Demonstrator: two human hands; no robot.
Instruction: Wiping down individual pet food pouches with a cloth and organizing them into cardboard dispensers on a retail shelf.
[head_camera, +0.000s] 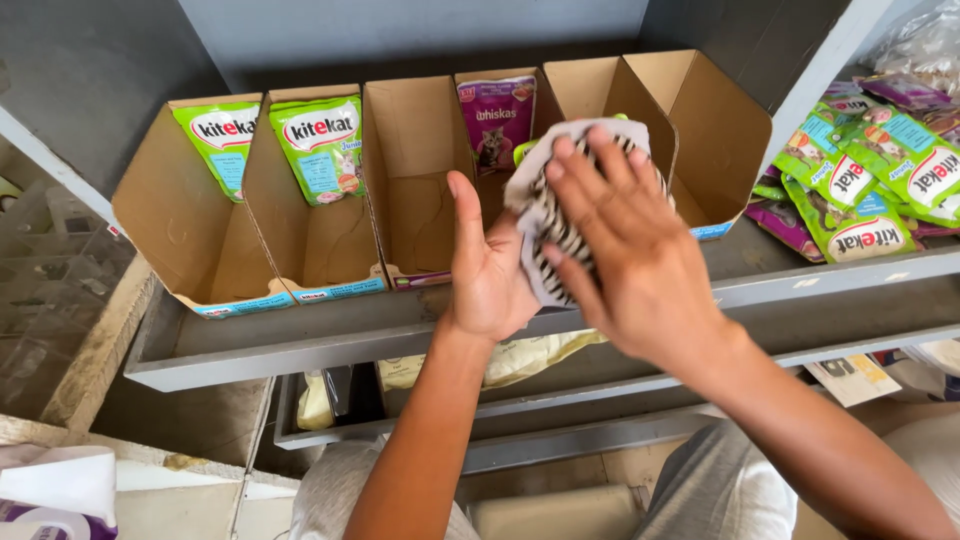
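My left hand (487, 268) holds a grey and white striped cloth (548, 215) from below, palm up. Spread fingers of my right hand (628, 245) press flat on top of the cloth. Both hands hover in front of a row of open cardboard display boxes (320, 245) on a grey metal shelf (300, 335). Two green pet food pouches (322, 145) stand in the left boxes. A purple pouch (497, 118) stands in a box behind my left hand.
A pile of green and purple pouches (865, 185) lies on the shelf at the right. A lower shelf (560, 420) holds pale bags (520, 360). White bags (60, 490) sit at the bottom left. My knees in grey shorts (715, 490) are below.
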